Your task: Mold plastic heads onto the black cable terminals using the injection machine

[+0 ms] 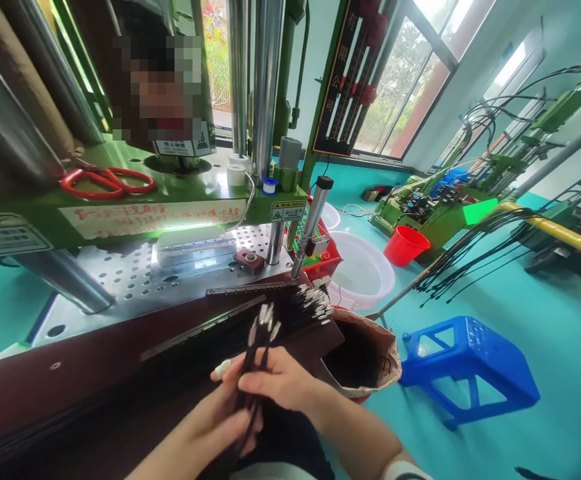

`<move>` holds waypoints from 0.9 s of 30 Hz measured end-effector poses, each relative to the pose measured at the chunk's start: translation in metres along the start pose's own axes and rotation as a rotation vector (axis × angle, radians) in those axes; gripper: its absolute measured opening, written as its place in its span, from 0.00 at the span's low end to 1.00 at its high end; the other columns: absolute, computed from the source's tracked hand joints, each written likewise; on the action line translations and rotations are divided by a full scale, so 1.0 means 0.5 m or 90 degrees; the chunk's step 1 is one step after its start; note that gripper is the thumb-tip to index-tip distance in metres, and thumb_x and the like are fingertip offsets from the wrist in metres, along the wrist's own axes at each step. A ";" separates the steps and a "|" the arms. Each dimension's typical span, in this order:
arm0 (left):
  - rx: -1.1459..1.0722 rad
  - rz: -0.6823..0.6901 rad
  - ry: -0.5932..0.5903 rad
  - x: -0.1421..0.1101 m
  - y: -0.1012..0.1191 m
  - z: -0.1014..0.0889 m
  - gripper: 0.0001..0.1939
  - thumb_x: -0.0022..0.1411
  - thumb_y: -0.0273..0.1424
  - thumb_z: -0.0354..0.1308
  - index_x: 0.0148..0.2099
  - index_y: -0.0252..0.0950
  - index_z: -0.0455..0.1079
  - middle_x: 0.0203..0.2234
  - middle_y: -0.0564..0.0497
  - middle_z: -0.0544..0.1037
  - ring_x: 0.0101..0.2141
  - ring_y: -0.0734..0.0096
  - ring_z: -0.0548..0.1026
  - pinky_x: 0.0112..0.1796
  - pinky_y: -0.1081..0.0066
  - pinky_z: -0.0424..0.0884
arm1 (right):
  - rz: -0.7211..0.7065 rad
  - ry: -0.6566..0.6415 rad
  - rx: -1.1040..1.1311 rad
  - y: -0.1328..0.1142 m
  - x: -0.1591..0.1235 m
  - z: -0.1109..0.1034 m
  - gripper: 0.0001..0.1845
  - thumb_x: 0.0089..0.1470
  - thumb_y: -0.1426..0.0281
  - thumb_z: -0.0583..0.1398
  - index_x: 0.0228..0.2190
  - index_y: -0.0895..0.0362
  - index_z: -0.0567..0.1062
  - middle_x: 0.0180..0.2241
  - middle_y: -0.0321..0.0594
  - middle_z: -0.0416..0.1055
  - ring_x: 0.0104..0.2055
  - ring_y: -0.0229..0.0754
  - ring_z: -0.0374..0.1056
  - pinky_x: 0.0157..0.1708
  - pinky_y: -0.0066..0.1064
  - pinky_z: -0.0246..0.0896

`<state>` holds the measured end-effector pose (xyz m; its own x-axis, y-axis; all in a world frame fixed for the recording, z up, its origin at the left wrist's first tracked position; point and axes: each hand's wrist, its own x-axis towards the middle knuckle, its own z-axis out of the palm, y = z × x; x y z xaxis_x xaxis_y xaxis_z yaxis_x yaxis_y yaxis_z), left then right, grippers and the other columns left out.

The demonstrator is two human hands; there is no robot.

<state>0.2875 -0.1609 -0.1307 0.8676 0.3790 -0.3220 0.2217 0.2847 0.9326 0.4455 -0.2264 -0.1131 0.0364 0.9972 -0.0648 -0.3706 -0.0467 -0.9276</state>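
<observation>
A small bundle of thin black cables (pixel 251 343) with silvery metal ends points upward in front of me. My left hand (pixel 220 417) is closed around its lower part, and a white cover (pixel 222 369) sits on one fingertip. Higher up, my right hand (pixel 283 380) pinches the same cables between thumb and fingers. Just beyond my hands, a larger pile of black cables with metal ends (pixel 313 303) lies on the dark brown tabletop (pixel 25 360). Long metal strips (pixel 205 327) lie beside that pile. The lower ends of the held cables are hidden by my hands.
A green press with a perforated metal plate (pixel 135 273) stands ahead, red-handled scissors (pixel 108 183) on its ledge. An open paper-lined container (pixel 390 353) is at the table's right edge. Further right are a blue stool (pixel 475 367), a white tub (pixel 365 267) and hanging black cables (pixel 470 253).
</observation>
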 end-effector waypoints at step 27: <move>-0.192 0.024 0.117 0.102 0.025 0.069 0.18 0.53 0.45 0.56 0.28 0.34 0.64 0.18 0.54 0.67 0.17 0.79 0.61 0.20 0.75 0.57 | -0.060 -0.163 -0.643 -0.102 0.074 -0.049 0.24 0.59 0.63 0.51 0.53 0.65 0.64 0.51 0.51 0.65 0.53 0.43 0.61 0.53 0.31 0.53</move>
<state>0.3498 -0.1681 -0.1297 0.7718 0.5385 -0.3382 0.0263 0.5043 0.8631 0.4884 -0.1887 -0.0774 -0.2163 0.9763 -0.0056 0.5755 0.1229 -0.8085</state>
